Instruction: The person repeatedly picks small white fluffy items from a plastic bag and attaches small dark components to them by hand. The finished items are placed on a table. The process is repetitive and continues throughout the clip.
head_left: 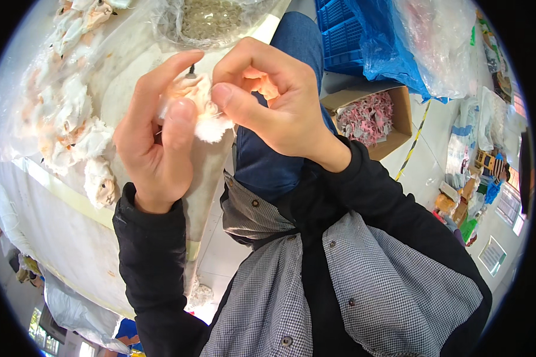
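Between my two hands is a small white and peach plush piece (211,128), fluffy at its lower edge, with a black peg (190,72) sticking up from its top. My left hand (155,140) holds it, thumb in front and forefinger curved over behind the peg. From the other side, the closed thumb and forefinger of my right hand (283,104) pinch its right edge. Whatever lies between those right fingertips is too small to make out. Both hands are above the near edge of a pale table (59,223).
Several similar plush pieces (71,113) lie heaped on clear plastic at the left, one (99,183) closer to my left wrist. A clear bag of small translucent parts (211,21) sits at the far end. Right of my leg stand a cardboard box (402,116) of pink scraps and a blue crate (341,35).
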Motion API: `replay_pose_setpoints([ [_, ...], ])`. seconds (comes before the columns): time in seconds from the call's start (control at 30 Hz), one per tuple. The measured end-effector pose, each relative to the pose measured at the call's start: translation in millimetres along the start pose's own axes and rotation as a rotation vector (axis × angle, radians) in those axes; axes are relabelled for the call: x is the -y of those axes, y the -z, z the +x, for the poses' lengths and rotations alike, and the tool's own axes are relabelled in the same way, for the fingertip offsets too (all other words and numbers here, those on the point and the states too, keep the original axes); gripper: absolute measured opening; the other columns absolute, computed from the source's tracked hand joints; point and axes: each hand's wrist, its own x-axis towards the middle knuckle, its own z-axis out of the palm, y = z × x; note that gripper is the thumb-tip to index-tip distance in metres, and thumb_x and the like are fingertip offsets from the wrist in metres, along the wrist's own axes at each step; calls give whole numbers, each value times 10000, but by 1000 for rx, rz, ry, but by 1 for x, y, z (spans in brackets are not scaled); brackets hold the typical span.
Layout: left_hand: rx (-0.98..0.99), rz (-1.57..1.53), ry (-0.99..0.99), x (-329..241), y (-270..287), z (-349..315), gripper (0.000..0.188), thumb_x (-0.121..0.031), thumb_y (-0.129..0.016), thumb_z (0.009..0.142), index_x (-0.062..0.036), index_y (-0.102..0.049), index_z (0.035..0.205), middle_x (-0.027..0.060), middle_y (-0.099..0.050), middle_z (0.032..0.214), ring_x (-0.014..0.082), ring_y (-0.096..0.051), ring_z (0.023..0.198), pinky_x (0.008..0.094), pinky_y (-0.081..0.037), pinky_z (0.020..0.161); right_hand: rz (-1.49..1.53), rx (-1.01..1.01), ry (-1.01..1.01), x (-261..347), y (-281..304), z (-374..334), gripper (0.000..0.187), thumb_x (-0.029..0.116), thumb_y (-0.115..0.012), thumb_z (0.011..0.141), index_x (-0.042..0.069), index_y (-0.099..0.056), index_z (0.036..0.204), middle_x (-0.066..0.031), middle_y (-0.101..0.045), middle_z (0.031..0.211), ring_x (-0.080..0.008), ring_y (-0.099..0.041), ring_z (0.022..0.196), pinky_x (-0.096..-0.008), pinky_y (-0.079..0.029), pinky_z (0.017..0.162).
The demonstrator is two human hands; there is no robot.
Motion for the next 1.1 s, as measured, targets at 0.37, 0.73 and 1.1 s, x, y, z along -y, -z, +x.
replay_pose_setpoints([
  [0.37,9,28,-84,-2,-4,-5,342,8,-789,765,-42,-766,1103,122,-705,1011,230,-692,860,311,-542,714,-32,-41,-176,9,10,-5,36,23,-631,948,-1,-614,927,-4,-609,815,-38,-542,681,-202,-417,614],
  [0.73,-19,-116,-6,3,-2,-12,377,47,-777,724,-68,-730,1080,119,-698,940,310,-695,808,343,-541,700,47,120,-296,24,12,6,65,58,-629,977,0,-649,955,3,-619,789,-58,-574,690,-225,-455,629],
  [1.1,-73,-39,-121,7,-6,-4,170,19,-733,801,-34,-668,948,151,-708,970,283,-666,851,337,-512,707,-171,289,-159,23,19,12,248,290,-610,1039,44,-632,1027,-109,-593,786,-210,-539,688,-337,-470,667],
])
